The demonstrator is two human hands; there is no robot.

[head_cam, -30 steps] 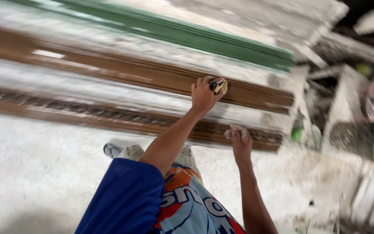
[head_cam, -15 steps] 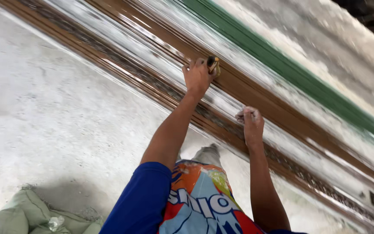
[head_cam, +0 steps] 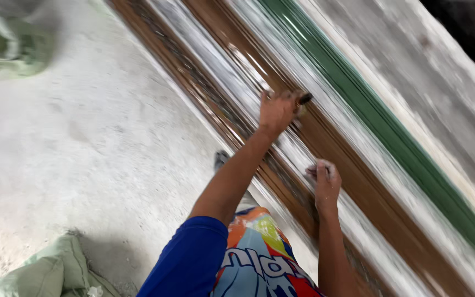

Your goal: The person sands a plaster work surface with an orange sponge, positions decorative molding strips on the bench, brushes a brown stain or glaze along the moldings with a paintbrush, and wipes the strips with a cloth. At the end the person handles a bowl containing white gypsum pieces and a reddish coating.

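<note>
Left hand: the left hand (head_cam: 277, 110) is stretched well forward on a straight arm, its grip clamped around a small dark-tipped tool (head_cam: 304, 99), perhaps a brush or a sanding piece; blur hides which.
Tool position: the tool's tip rests against the brown moulding (head_cam: 353, 176), on its broad flat band, so the arm's reach looks meant to press the tip along the grain.
Right hand: the right hand (head_cam: 325, 184) lies lower and nearer the body, fingers curled together and resting on the edge of the same moulding; I cannot tell whether anything is pinched inside that grip. It seems placed there as a brace.
Moulding: a long profiled length running diagonally from upper left to lower right, brown with pale dusty ridges and a carved strip along its near edge.
Green strip: a green band (head_cam: 380, 126) runs parallel just beyond it, touching a grey dusty board (head_cam: 408, 60).
Floor: pale concrete floor (head_cam: 83, 154), rough and powdered white.
Sacks: a green woven sack (head_cam: 45, 272) sits at lower left, another (head_cam: 12, 44) at upper left.
Clothing: blue sleeve (head_cam: 191, 258) and bright patterned shorts (head_cam: 265, 264).
</note>
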